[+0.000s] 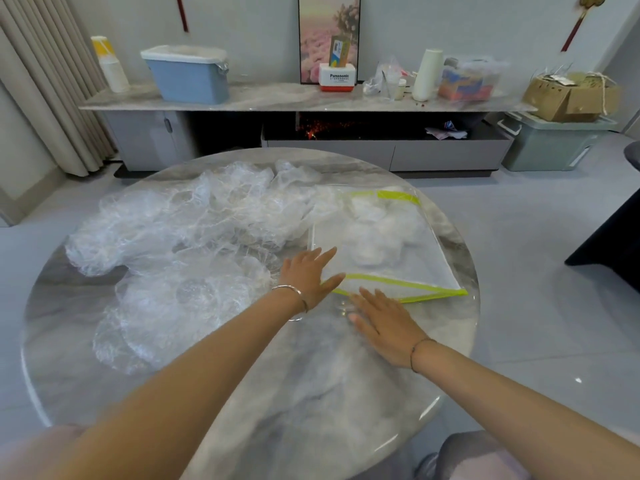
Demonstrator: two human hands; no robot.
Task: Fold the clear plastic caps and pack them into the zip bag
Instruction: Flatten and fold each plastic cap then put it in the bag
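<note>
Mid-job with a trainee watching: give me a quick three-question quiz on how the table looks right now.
1. True or false: the zip bag already has some bunched white plastic inside it.
2. Multiple choice: the loose pile of clear plastic caps lies A) to the left of the bag, B) to the right of the bag, C) on the floor.
3. Short answer: is the left hand or the right hand gripping anything?

Key
1. True.
2. A; the pile is on the round table, beside the bag.
3. Neither; both lie flat with straight fingers at the bag's near edge.
</note>
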